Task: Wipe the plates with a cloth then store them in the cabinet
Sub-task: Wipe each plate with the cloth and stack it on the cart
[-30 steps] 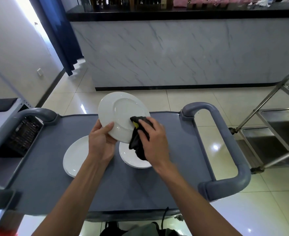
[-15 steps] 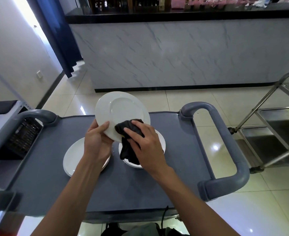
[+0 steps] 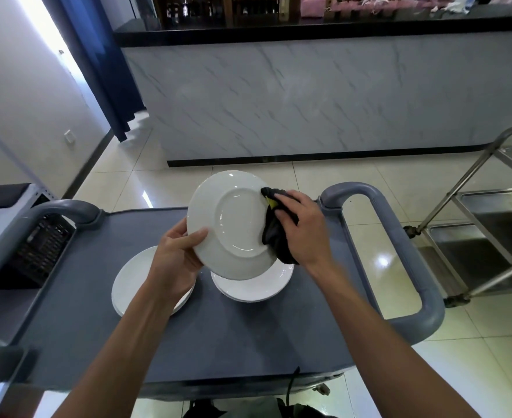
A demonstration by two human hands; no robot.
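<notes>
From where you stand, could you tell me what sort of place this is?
Probably a restaurant or bar service area: a marble-fronted counter with bottles behind, a grey service cart carrying white plates, and a steel trolley.

White plates [image 3: 227, 224], black-and-yellow cloth [image 3: 274, 233], grey cart [image 3: 97, 297], grey-veined marble counter [image 3: 309, 95]

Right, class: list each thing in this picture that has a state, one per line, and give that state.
Round white plate in the hands: lifted, tilted, underside showing.
Black cloth with yellow patch: bunched, pressed to that plate's rim.
Left hand: grips the plate's edge.
Right hand: holds the cloth.
Two white plate stacks, left and right: flat on the grey cart.
</notes>
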